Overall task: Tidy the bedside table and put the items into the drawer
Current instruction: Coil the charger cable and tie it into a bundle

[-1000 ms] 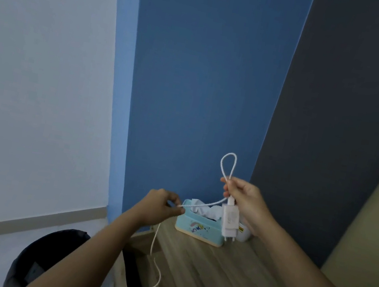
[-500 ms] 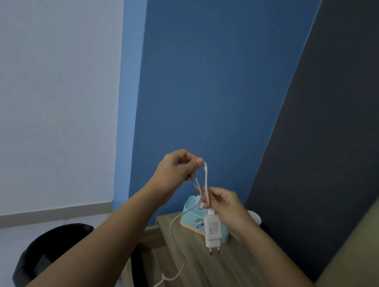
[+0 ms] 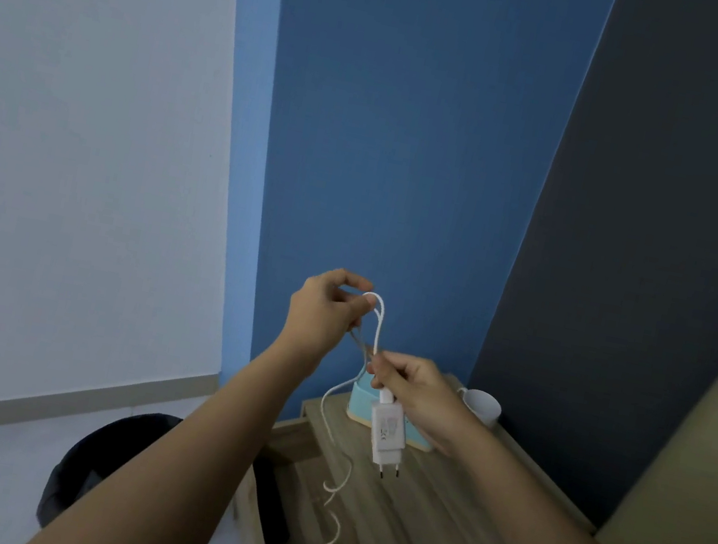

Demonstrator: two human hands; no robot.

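The left hand [image 3: 325,309] is raised above the front left part of the wooden bedside worktop [image 3: 437,525], with thumb and forefinger pinched together on the top bend of a thin white charging cable [image 3: 379,323]. From that bend the cable runs down in two strands to the right hand [image 3: 414,394], which sits lower and slightly to the right, just in front of the left hand.

The right hand is closed around the cable strands and the top end of a white rectangular plug-in charger adapter [image 3: 386,435]. The adapter hangs below the fist with its two round pins pointing downward (printed markings face the camera but are too small to read). It is clear of the worktop surface.

The remaining cable leaves the left hand, curves out to the left, then drops in loose coils past the worktop's front left edge; its free connector end hangs near the bottom of the view.

Behind the right hand, a light blue box with a pale wooden base [image 3: 360,404] stands on the worktop near the blue wall; the adapter partly covers it. A white ceramic mug [image 3: 483,406] stands at the rear right corner, against the dark grey wall panel. A black round bin [image 3: 92,469] stands on the floor to the left of the worktop.
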